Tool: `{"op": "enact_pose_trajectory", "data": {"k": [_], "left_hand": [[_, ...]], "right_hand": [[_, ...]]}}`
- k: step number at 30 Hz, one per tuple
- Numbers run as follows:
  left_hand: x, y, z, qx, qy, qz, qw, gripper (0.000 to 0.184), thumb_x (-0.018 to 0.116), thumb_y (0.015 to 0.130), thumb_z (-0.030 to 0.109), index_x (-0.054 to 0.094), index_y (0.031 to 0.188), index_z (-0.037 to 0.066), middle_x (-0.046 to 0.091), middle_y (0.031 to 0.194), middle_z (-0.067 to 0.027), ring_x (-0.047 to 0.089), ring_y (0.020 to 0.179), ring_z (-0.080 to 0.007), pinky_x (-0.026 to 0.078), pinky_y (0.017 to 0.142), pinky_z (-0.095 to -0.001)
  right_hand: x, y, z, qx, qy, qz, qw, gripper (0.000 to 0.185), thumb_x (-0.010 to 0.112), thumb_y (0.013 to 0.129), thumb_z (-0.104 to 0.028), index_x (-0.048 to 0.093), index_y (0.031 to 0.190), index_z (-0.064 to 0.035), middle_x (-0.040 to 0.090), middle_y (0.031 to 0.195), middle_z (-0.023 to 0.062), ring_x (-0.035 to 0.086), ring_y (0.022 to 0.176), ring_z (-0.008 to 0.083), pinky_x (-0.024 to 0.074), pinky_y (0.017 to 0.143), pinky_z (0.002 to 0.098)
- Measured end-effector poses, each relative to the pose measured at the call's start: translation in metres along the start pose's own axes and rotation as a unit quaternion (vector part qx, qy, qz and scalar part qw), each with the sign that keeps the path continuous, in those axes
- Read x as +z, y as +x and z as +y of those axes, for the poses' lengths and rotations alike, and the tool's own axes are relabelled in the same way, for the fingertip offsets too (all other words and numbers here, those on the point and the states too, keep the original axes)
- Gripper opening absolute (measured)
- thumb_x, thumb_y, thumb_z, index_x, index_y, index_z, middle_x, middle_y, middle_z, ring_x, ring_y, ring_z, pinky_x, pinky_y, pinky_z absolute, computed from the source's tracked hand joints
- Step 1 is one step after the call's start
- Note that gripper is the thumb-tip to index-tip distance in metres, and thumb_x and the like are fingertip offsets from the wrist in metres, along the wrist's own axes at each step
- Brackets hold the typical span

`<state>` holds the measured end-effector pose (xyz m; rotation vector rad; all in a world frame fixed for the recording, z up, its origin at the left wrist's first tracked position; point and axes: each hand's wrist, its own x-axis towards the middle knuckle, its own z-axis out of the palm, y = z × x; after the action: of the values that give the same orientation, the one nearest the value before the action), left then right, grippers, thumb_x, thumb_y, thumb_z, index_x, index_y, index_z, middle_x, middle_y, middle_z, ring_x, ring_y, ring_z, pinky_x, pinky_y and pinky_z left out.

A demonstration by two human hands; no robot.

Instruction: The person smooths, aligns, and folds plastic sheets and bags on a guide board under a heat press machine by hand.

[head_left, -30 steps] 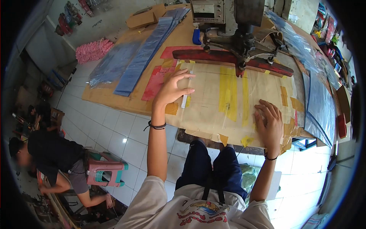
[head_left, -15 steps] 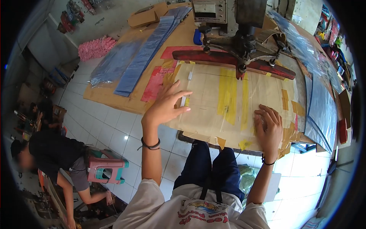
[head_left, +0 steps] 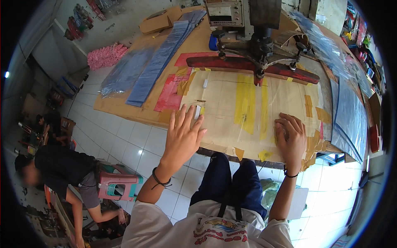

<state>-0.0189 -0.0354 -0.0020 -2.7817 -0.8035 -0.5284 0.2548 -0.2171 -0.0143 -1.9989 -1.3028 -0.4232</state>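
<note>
My left hand (head_left: 182, 134) has its fingers spread at the near left edge of a beige taped sheet (head_left: 221, 99), its fingertips beside a small white strip (head_left: 197, 112). Nothing is held in it. A second white strip (head_left: 205, 84) lies farther back on the sheet. At the sheet's right part rests my right hand (head_left: 291, 134), fingers bent and slightly apart, palm down; no object shows in it. Yellow tape (head_left: 245, 103) runs across the middle. Behind the sheet is the long red bar (head_left: 223, 62) of a press (head_left: 262, 45).
Blue plastic sheets (head_left: 155, 66) lie on the table's left, with a cardboard box (head_left: 159, 21) behind. More plastic sheets (head_left: 347, 115) are at right. A co-worker in black (head_left: 64, 165) bends beside a pink stool (head_left: 118, 184) at lower left.
My left hand has drawn back toward me from the sheet's left part, uncovering the white strips and turning its fingers forward. My right hand stays in nearly the same place.
</note>
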Motion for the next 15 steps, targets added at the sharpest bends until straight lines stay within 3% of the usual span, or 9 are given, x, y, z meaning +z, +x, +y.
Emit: {"op": "enact_pose_trajectory", "data": {"k": [9,15], "left_hand": [[-0.001,-0.006,0.015,-0.060,-0.093,0.012,0.994,0.034,0.063,0.097,0.028,0.066,0.119,0.002,0.055,0.145,-0.0112,0.047,0.136,-0.0365,0.032,0.110,-0.0576],[0.011,0.011,0.003,-0.034,-0.069,0.026,0.997,0.032,0.063,0.098,0.028,0.062,0.111,0.000,0.059,0.140,-0.0129,0.050,0.133,-0.0393,0.032,0.110,-0.0588]], "right_hand": [[-0.001,-0.001,-0.001,-0.002,0.015,0.013,1.000,0.008,0.068,0.087,-0.011,0.073,0.091,-0.0059,0.073,0.107,0.0055,0.065,0.106,0.0267,0.0473,0.094,0.0397],[-0.001,0.000,0.000,-0.007,0.011,0.014,1.000,0.008,0.068,0.087,-0.010,0.073,0.090,-0.0059,0.073,0.106,0.0054,0.065,0.106,0.0270,0.0474,0.094,0.0399]]}}
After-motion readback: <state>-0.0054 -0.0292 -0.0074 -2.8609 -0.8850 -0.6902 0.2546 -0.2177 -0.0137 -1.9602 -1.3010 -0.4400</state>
